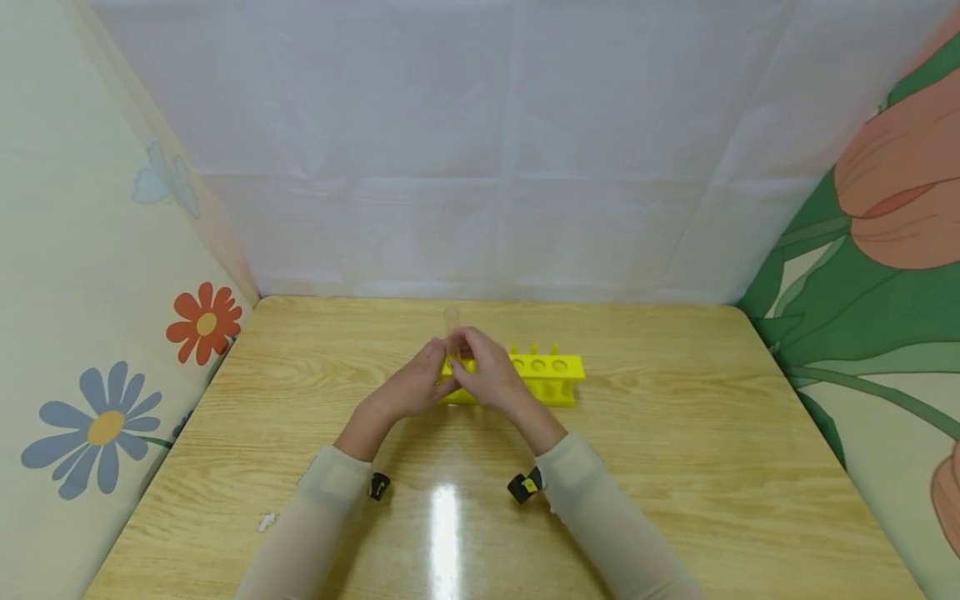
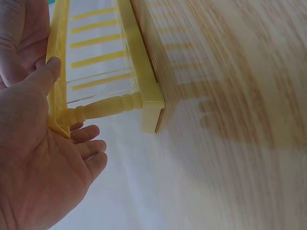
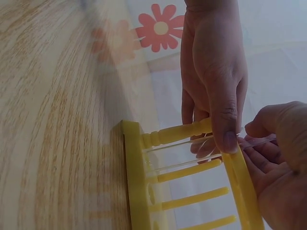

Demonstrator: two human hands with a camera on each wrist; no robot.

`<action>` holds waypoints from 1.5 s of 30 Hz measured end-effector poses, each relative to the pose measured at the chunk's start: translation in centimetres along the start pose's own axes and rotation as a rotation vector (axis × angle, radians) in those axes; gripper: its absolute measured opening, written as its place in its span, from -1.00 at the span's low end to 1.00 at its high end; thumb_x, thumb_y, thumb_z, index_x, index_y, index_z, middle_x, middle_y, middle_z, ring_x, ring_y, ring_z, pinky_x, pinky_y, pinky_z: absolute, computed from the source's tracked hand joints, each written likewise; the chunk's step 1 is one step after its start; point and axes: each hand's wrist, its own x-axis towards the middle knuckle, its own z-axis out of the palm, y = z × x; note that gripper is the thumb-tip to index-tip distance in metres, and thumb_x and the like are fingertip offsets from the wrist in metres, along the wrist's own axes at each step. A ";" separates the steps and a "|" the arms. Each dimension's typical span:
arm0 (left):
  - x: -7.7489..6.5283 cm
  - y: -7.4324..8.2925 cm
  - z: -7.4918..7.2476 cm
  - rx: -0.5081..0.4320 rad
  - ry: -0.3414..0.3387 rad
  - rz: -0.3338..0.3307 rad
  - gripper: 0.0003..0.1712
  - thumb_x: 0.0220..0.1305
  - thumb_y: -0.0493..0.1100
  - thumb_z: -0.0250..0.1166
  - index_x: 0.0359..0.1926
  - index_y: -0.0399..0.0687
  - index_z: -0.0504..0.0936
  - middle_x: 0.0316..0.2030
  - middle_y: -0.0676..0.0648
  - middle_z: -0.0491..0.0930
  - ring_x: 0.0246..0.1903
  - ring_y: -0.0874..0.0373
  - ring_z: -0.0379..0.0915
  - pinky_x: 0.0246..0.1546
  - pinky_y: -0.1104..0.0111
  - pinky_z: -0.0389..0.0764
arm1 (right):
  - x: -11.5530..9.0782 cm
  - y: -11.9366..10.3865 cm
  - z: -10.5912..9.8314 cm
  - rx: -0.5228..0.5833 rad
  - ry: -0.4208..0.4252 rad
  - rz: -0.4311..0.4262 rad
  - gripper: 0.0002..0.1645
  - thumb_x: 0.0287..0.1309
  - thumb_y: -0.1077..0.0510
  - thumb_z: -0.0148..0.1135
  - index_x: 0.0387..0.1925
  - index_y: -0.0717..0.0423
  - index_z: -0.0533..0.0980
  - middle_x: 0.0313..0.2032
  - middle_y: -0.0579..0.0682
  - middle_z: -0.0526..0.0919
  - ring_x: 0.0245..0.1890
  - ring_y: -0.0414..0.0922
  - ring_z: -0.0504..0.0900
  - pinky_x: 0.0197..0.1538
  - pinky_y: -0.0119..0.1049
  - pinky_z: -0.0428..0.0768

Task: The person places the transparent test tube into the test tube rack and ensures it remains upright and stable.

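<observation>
A yellow test tube rack (image 1: 553, 377) stands on the table, with round holes along its top bar and pegs behind. A clear test tube (image 1: 452, 319) stands upright in the hole at its left end; in the right wrist view, the tube's lower part (image 3: 184, 154) reaches down to the base. My left hand (image 1: 411, 386) grips the rack's left end, its thumb on the top bar and fingers behind, as the left wrist view shows. Around the tube's upper part, the fingers and thumb of my right hand (image 1: 491, 372) are curled. Their exact contact is partly hidden.
The wooden table (image 1: 675, 433) has a white cloth (image 1: 412, 125) hanging behind its far edge. A small white scrap (image 1: 266, 522) lies at the front left. Flower-patterned panels stand on both sides. Black devices (image 1: 522, 487) are strapped at the wrists.
</observation>
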 end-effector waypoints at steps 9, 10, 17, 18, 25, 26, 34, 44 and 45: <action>0.1 0.0 0.1 0.011 0.002 -0.012 -0.22 0.54 0.06 0.14 0.51 -0.29 0.08 0.47 -0.33 0.16 0.54 -0.30 -0.12 0.53 0.02 0.01 | 0.0 0.4 0.0 0.021 0.012 0.010 -0.52 0.30 0.32 0.26 0.24 0.26 0.46 0.09 0.15 0.61 0.11 0.04 0.63 0.22 -0.15 0.61; 0.1 0.0 0.1 0.010 0.001 -0.016 -0.21 0.54 0.06 0.14 0.51 -0.29 0.08 0.47 -0.33 0.16 0.54 -0.30 -0.13 0.53 0.01 0.02 | 0.0 0.4 0.0 0.020 0.013 0.009 -0.52 0.30 0.32 0.26 0.23 0.25 0.46 0.09 0.14 0.61 0.11 0.03 0.63 0.22 -0.15 0.61; 0.1 -0.2 0.2 -0.020 -0.016 -0.054 -0.21 0.54 0.09 0.12 0.51 -0.30 0.09 0.46 -0.35 0.15 0.54 -0.25 -0.11 0.51 -0.01 0.08 | 0.0 0.8 0.1 0.035 0.011 0.006 -0.52 0.28 0.32 0.28 0.23 0.26 0.46 0.10 0.16 0.60 0.13 0.05 0.62 0.23 -0.16 0.61; 0.2 -0.3 0.3 -0.023 -0.017 -0.057 -0.21 0.54 0.10 0.11 0.51 -0.31 0.09 0.46 -0.35 0.15 0.54 -0.25 -0.11 0.51 -0.01 0.09 | 0.0 0.9 0.2 0.037 0.013 0.007 -0.52 0.29 0.32 0.28 0.22 0.25 0.47 0.10 0.15 0.60 0.13 0.04 0.62 0.23 -0.16 0.61; 0.1 -0.4 0.4 -0.014 -0.013 -0.026 -0.17 0.54 0.06 0.13 0.56 -0.27 0.01 0.39 -0.38 0.22 0.47 -0.26 0.09 0.47 -0.01 0.21 | -0.1 1.0 0.3 0.039 0.015 0.018 -0.54 0.29 0.31 0.28 0.21 0.22 0.48 0.09 0.13 0.61 0.12 0.02 0.63 0.22 -0.17 0.61; 0.1 -0.3 0.3 -0.012 -0.014 -0.027 -0.17 0.54 0.06 0.13 0.56 -0.27 0.01 0.39 -0.38 0.22 0.47 -0.26 0.09 0.47 -0.01 0.21 | 0.0 1.0 0.2 0.036 0.012 0.020 -0.55 0.30 0.30 0.28 0.21 0.22 0.48 0.10 0.12 0.60 0.13 0.02 0.62 0.22 -0.18 0.61; 0.3 -0.5 0.2 -0.034 -0.007 -0.019 -0.24 0.54 0.01 0.16 0.50 -0.30 0.08 0.37 -0.35 0.24 0.47 -0.25 0.08 0.47 -0.02 0.22 | 0.0 0.6 0.0 0.014 0.004 0.028 -0.55 0.31 0.29 0.28 0.21 0.19 0.49 0.11 0.11 0.59 0.13 0.01 0.61 0.22 -0.16 0.61; -0.2 0.0 -0.1 -0.044 -0.016 -0.052 -0.20 0.54 0.03 0.14 0.54 -0.29 0.02 0.45 -0.38 0.15 0.52 -0.26 -0.04 0.48 -0.03 0.16 | 0.0 0.5 0.0 0.009 -0.019 -0.006 -0.55 0.33 0.30 0.27 0.23 0.20 0.47 0.12 0.11 0.58 0.15 0.01 0.60 0.22 -0.20 0.61; -0.2 0.0 -0.1 -0.047 -0.022 -0.060 -0.19 0.54 0.03 0.13 0.55 -0.28 0.01 0.46 -0.38 0.13 0.52 -0.26 -0.06 0.48 -0.04 0.16 | -0.1 0.5 0.0 0.011 -0.025 -0.009 -0.55 0.34 0.31 0.26 0.23 0.20 0.47 0.12 0.12 0.58 0.15 0.01 0.60 0.23 -0.20 0.60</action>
